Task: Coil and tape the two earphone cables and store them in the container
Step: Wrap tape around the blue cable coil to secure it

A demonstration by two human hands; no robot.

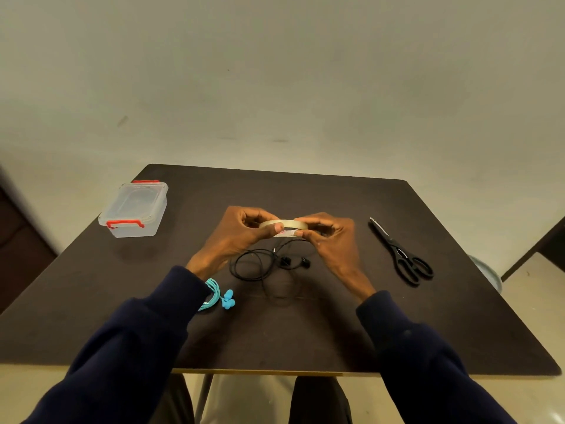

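Observation:
A roll of clear tape (283, 224) is held above the middle of the dark table (336, 325) between both hands. My left hand (235, 234) grips its left side, thumb pressed on the rim. My right hand (331, 240) pinches its right side. Below the hands lies a black earphone cable (260, 264) in a loose coil, its earbuds (295, 262) to the right. A light blue earphone cable (214, 293) lies coiled by my left sleeve, partly hidden under it, its earbuds (227, 299) showing. The clear container (134, 208) with red clips stands shut at the far left.
Black scissors (400, 252) lie to the right of my hands, blades pointing away. Beyond the table's right edge a round grey object (486, 270) stands on the floor. My knees show below the near edge.

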